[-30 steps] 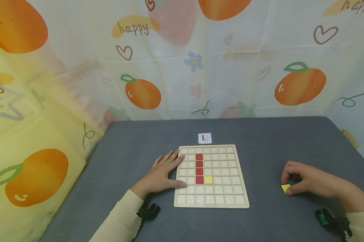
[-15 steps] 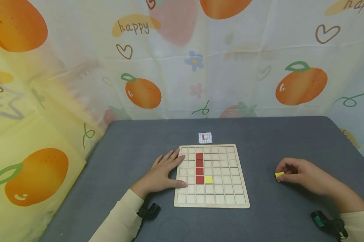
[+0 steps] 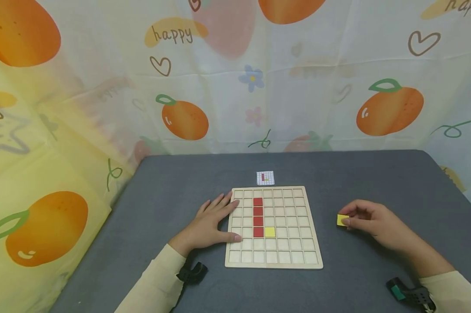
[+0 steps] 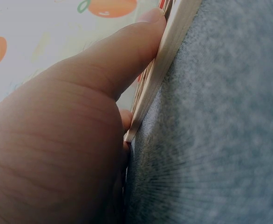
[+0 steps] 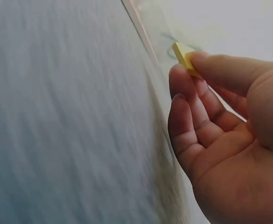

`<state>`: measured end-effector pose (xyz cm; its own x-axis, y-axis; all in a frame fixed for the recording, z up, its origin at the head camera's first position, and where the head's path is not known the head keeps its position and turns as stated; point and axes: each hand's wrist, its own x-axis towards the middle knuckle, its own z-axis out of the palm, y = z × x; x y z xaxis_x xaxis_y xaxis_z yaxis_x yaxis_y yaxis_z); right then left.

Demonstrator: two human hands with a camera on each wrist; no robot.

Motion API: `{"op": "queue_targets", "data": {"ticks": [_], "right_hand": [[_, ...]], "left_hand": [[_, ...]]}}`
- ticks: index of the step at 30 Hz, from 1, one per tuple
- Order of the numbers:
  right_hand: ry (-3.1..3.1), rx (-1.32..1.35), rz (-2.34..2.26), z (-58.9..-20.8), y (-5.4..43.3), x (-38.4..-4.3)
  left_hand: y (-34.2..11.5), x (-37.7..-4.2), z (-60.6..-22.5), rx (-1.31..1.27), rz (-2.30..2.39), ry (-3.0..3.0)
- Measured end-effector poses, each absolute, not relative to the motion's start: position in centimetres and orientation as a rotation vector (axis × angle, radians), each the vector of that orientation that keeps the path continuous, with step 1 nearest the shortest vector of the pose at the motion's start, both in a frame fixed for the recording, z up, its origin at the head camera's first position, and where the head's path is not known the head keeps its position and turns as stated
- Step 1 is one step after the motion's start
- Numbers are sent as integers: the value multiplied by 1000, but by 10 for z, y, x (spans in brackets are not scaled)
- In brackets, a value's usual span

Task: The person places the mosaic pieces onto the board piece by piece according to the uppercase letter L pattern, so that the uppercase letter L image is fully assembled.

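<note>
A pale wooden grid board (image 3: 281, 257) lies flat on the grey table. Red square tiles (image 3: 258, 211) fill a column of its cells, and one yellow tile (image 3: 270, 232) sits right of the lowest red one. My left hand (image 3: 207, 224) rests on the board's left edge with fingers spread, its thumb (image 4: 132, 49) lying over the rim in the left wrist view. Right of the board, my right hand (image 3: 380, 226) pinches a loose yellow tile (image 3: 342, 220) between thumb and fingertips. The right wrist view shows that held tile (image 5: 185, 57) tilted, above the table.
A small card (image 3: 265, 178) printed with a grid and a red and yellow pattern lies just behind the board. Grey table surface (image 3: 317, 169) surrounds the board. Fruit-print cloth (image 3: 298, 87) hangs behind the table and along its left side.
My right hand has moved left toward the board, carrying the yellow tile, and the tile has turned in the fingers. My left hand and the tiles on the board stay in place.
</note>
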<state>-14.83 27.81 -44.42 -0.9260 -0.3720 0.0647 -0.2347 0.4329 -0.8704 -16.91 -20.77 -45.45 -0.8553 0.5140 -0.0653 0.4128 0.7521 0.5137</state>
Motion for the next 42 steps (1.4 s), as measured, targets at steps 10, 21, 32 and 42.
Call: {"op": "queue_targets", "data": {"ticks": [10,21,32,42], "right_hand": [[2364,-550,-1661,-448,246,-145],[2365,-597,-1702,-450,213,-142],[2404,-571,-1692,-448,177,-142],[2559,-618,-1492,-448,146,-143]], "left_hand": [[-207,-170,-456,728,708,2758],[-208,-170,-458,711,698,2751],[-209,-170,-457,735,713,2750],[-208,-170,-456,732,715,2751]]}}
